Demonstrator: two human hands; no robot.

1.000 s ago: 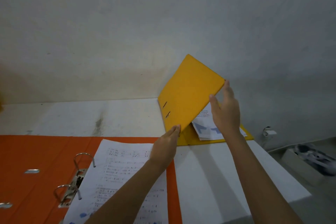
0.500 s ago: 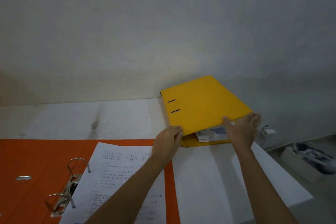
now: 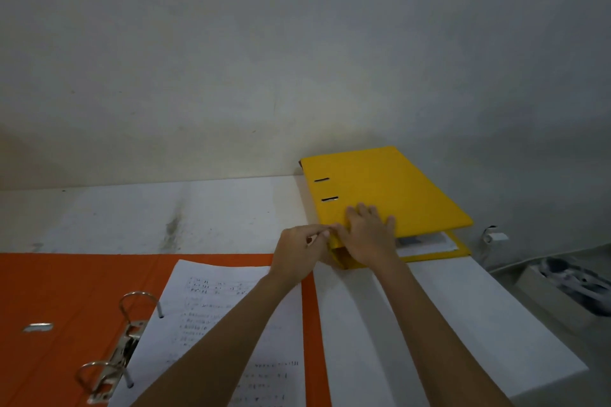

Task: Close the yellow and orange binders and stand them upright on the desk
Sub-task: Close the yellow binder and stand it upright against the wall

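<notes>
Lowering the cover has brought the yellow binder (image 3: 380, 188) from wide open a second ago to nearly shut, so standing it comes next. It lies flat at the desk's (image 3: 205, 211) far right, papers (image 3: 426, 241) peeking out. My right hand (image 3: 368, 235) presses spread on the cover; my left hand (image 3: 299, 249) pinches its near corner. The orange binder (image 3: 66, 291) lies open.

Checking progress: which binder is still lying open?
The orange binder, flat with bare metal rings and printed sheets; the yellow binder's cover is down.
</notes>
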